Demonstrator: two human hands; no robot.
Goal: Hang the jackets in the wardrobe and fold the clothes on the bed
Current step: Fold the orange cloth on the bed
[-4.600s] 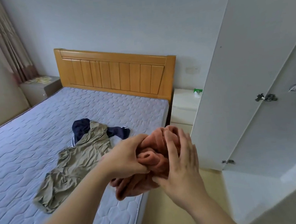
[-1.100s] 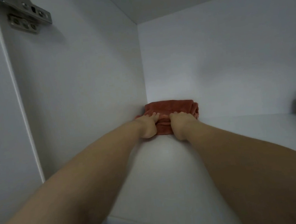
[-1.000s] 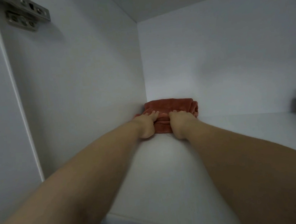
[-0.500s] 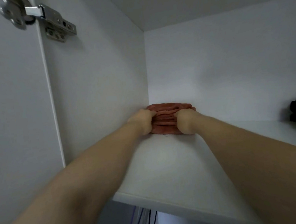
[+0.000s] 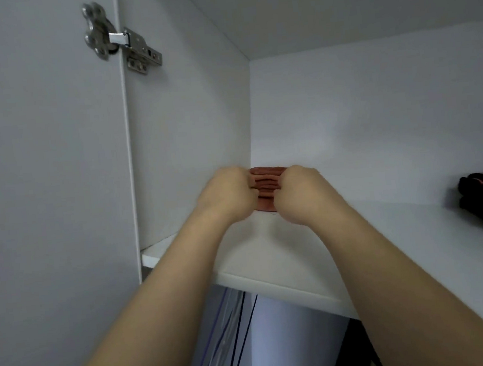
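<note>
Folded garment (image 5: 265, 187) flat in shelf (image 5: 274, 256) corner, long axis left-right; left hand (image 5: 226, 196), right hand (image 5: 301, 195) clasp ends.

no legible text, no labels, no brand marks, no numbers in view

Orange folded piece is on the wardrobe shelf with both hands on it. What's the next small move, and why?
Probably let go and draw both hands straight back. The folded orange garment sits flat in the back-left corner of the shelf, left hand and right hand against its front, so nothing seems left to adjust.
</note>
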